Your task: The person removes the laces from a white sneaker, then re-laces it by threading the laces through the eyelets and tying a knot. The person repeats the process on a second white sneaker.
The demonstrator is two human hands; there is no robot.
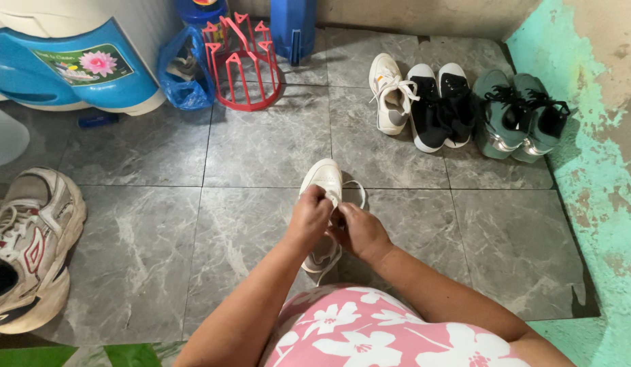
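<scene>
- The left hand (309,216) was closed, fingers pinching the laces (332,255) of a white shoe (323,178); the right hand (358,230) was closed too, gripping the laces just beside the left, the two hands touching.
- The white shoe stood on the grey tiled floor (261,149) directly under both hands, toe pointing away from them; a loop of lace lay just right of the right hand.
- Beyond the hands, up and to the right, stood a single cream shoe (389,95), a black pair (439,105) and a green pair (523,115) in a row near a green wall (594,177).
- Well left of the left hand lay a worn trainer (30,245); far beyond it stood a red rack (244,64), a blue bag (186,71) and a blue-and-white tub (71,61).
</scene>
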